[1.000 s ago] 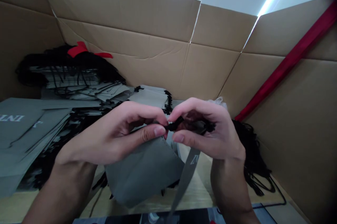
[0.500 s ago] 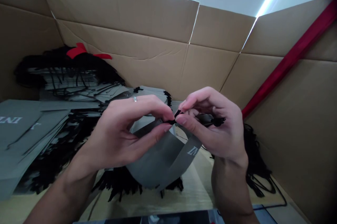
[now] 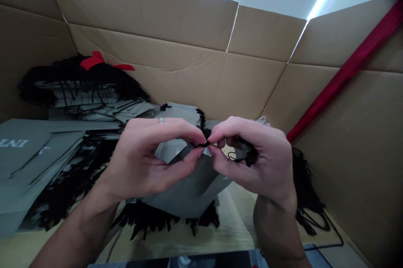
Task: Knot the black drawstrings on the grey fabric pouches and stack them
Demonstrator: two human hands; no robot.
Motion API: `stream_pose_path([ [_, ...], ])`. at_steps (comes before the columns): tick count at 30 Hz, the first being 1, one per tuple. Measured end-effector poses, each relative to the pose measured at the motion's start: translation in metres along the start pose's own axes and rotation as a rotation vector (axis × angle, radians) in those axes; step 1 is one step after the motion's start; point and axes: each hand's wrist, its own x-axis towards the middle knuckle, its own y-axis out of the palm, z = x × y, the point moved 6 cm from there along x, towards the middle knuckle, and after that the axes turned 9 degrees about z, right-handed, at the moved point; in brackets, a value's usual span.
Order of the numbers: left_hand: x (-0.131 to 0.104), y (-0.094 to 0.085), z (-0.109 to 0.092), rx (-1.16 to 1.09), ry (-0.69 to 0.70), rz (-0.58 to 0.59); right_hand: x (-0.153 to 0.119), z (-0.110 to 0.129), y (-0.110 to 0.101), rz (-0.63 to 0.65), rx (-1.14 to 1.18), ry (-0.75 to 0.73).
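Observation:
A grey paper bag (image 3: 185,188) with white lettering hangs bent below my hands. My left hand (image 3: 147,157), with a ring on one finger, pinches a black cord (image 3: 206,144) at the bag's upper edge between thumb and forefinger. My right hand (image 3: 258,159) pinches the same cord just beside it, the fingertips of both hands nearly touching. A bunched black cord end (image 3: 251,157) shows near the curled fingers of my right hand. The cord's exact path through the bag is hidden by my fingers.
Stacked grey bags with black cords (image 3: 47,150) lie at left; another pile (image 3: 91,92) with red strips stands behind. More bags (image 3: 181,113) lie behind my hands. A black cord bundle (image 3: 304,188) rests at right. Cardboard walls (image 3: 176,62) surround the wooden tabletop (image 3: 233,230).
My right hand has come down slightly and its fingertips now pinch the cord closer to my left fingertips. The bag has shifted and bent differently beneath them.

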Motion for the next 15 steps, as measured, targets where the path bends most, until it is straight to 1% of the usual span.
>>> stream_pose_path([
  [2,0.000,0.000,-0.004,0.073,0.027,0.015,0.000,0.000,-0.001,0.009,-0.019,0.001],
  [6,-0.004,0.001,-0.014,0.322,0.136,0.065,0.001,0.000,0.000,0.053,-0.044,0.019],
  [8,-0.007,0.001,-0.018,0.414,0.168,0.088,0.002,-0.001,0.001,0.081,-0.050,0.025],
  [10,-0.010,0.002,-0.019,0.446,0.170,0.112,0.002,-0.002,0.003,0.111,-0.057,0.023],
  [12,-0.011,0.004,-0.020,0.434,0.167,0.134,0.002,-0.002,0.004,0.136,-0.067,0.025],
  [15,-0.011,0.005,-0.020,0.396,0.155,0.130,0.001,-0.003,0.004,0.156,-0.059,0.028],
])
